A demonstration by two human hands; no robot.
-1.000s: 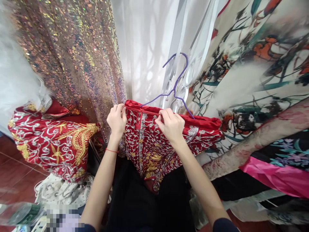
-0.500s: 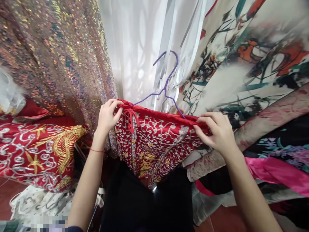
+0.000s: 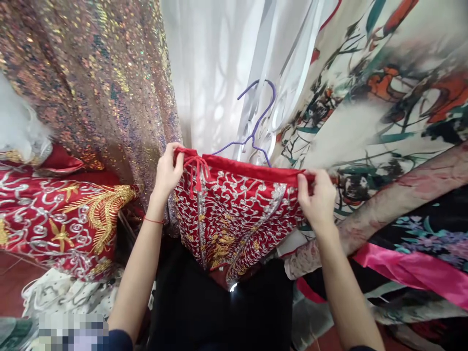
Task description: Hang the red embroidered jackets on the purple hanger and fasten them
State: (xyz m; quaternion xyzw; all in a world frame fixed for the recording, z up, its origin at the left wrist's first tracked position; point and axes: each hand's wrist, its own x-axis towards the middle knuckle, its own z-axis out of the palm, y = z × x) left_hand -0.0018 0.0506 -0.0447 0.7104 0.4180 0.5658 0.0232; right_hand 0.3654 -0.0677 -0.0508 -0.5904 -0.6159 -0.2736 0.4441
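A red skirt [image 3: 241,204] with silver and gold embroidery hangs between my hands, its plain red waistband stretched across. My left hand [image 3: 170,170] pinches the waistband's left end, beside a tied red drawstring [image 3: 197,170]. At the other end my right hand [image 3: 317,197] grips the band, thumb in front and fingers behind. Behind the waistband, a purple wire hanger [image 3: 252,134] rises with its hook upward; its lower part is hidden by the skirt. Whether the hanger touches the skirt I cannot tell.
A sequinned curtain-like cloth [image 3: 109,87] hangs at the left, white fabric [image 3: 212,73] in the centre and a painted-pattern garment [image 3: 365,107] at the right. Another red embroidered garment [image 3: 73,219] lies at the left. A pink ribbon [image 3: 405,268] crosses dark clothing at the right.
My right hand has moved in and wrapped more closely around the waistband, which is pulled straighter and higher over the hanger's arms. The view has shifted slightly.
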